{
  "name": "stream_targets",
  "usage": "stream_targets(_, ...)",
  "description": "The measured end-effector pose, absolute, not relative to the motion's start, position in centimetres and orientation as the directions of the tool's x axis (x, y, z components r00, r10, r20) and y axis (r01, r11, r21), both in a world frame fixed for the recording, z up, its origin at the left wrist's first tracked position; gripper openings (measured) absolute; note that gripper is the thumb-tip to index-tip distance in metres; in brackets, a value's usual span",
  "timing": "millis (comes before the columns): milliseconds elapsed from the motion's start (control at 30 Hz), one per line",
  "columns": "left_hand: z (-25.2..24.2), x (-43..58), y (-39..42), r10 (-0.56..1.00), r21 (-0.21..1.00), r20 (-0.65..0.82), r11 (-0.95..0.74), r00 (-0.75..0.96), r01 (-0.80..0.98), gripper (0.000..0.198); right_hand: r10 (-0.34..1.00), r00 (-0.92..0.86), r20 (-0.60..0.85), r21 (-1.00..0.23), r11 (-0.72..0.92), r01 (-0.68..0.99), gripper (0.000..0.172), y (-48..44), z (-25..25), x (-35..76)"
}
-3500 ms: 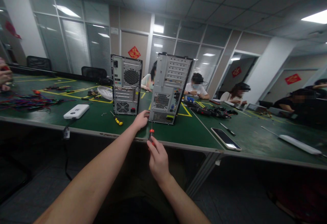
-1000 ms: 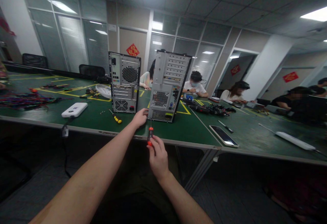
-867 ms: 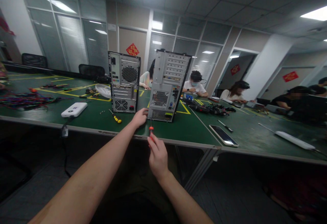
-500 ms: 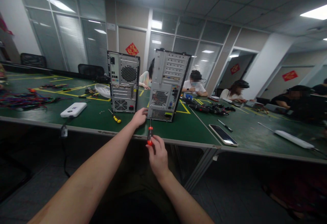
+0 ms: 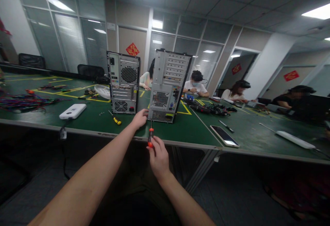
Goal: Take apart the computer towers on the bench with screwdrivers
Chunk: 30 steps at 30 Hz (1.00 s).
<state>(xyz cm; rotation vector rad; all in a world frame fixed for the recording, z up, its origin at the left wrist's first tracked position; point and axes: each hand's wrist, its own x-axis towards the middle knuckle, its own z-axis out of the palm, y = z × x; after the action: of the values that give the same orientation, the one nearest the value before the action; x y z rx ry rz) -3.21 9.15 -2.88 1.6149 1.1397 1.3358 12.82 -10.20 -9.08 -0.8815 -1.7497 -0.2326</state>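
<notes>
Two computer towers stand upright with their back panels facing me. At the lower left edge of the right-hand computer tower (image 5: 167, 85), my left hand (image 5: 140, 118) rests with its fingers stretched against the side; some fingertips are hidden. My right hand (image 5: 159, 155) is closed on the handle of a red-and-black screwdriver (image 5: 151, 136). The screwdriver's shaft points up to the tower's bottom left corner, where its tip seems to meet the panel; a screw there is too small to make out. Left of my hands is the other computer tower (image 5: 123, 88).
A yellow-and-black screwdriver (image 5: 116, 118) and a white power bank (image 5: 73, 111) lie left on the green table (image 5: 192, 131). To the right are a phone (image 5: 224, 136), a pen-like tool (image 5: 226, 126) and black cables (image 5: 213, 109). Several people sit across the table.
The view has shifted very slightly. Both hands, the screwdriver and the towers keep practically the same positions relative to one another.
</notes>
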Motion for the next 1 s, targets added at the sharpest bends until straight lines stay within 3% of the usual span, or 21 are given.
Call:
stream_targets(133, -2.83, -3.23, 9.05, 0.945, 0.931, 0.323, -0.327, 0.051, 0.165, 0.06, 0.47, -0.063, 0.88, -0.327, 0.697, 0.639, 0.033, -10.26, -9.11, 12.69)
stream_targets(400, -2.84, -3.29, 9.06, 0.943, 0.923, 0.328, -0.333, 0.061, 0.194, 0.063, 0.378, -0.231, 0.896, -0.135, 0.729, 0.671, 0.059, -10.02, -9.14, 12.83)
stream_targets(567, -2.93, -3.21, 9.15, 0.942, 0.929, 0.329, -0.336, 0.069, 0.153, 0.059, 0.437, -0.127, 0.89, -0.252, 0.706, 0.662, 0.037, -10.1, -9.29, 12.69)
stream_targets(700, -3.05, -3.2, 9.3, 0.939, 0.931, 0.336, -0.343, 0.076, 0.127, 0.059, 0.466, -0.062, 0.882, -0.326, 0.701, 0.635, 0.032, -10.11, -9.16, 12.73)
stream_targets(800, -3.23, -3.31, 9.5, 0.939, 0.93, 0.337, -0.344, 0.075, 0.13, 0.058, 0.416, -0.1, 0.904, -0.257, 0.714, 0.652, 0.033, -10.09, -9.05, 12.77)
stream_targets(1000, -3.49, -3.39, 9.68, 0.918, 0.899, 0.395, -0.396, 0.043, 0.187, 0.056, 0.34, -0.255, 0.905, -0.079, 0.725, 0.684, 0.052, -10.16, -8.84, 12.8)
